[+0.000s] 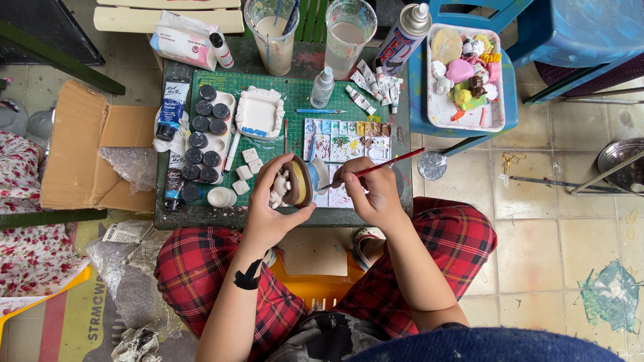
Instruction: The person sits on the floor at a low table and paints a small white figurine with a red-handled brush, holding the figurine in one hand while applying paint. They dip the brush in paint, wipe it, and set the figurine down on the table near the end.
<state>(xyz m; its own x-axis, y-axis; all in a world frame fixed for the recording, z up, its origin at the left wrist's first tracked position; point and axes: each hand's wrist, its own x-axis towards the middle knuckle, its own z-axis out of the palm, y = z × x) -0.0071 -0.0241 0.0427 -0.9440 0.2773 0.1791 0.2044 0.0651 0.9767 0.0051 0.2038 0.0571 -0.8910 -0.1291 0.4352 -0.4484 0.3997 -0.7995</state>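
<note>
My left hand [268, 208] holds a small brown and cream clay figure [293, 182] tilted on its side over the near edge of the low table [201, 216]. My right hand [372, 191] grips a red-handled paintbrush [389, 163], its tip pointing left at the figure. Under both hands lies a white paint palette [342, 141] with several coloured wells, on a green cutting mat [295, 94]. My legs in red plaid trousers sit below the table.
Two cups of cloudy water [275, 33] [349, 27] stand at the back with a spray can [402, 33]. Dark paint pots [204, 137] and tubes fill the left side. A white tray of painted figures [466, 77] rests on a blue stool. A cardboard box [87, 147] lies left.
</note>
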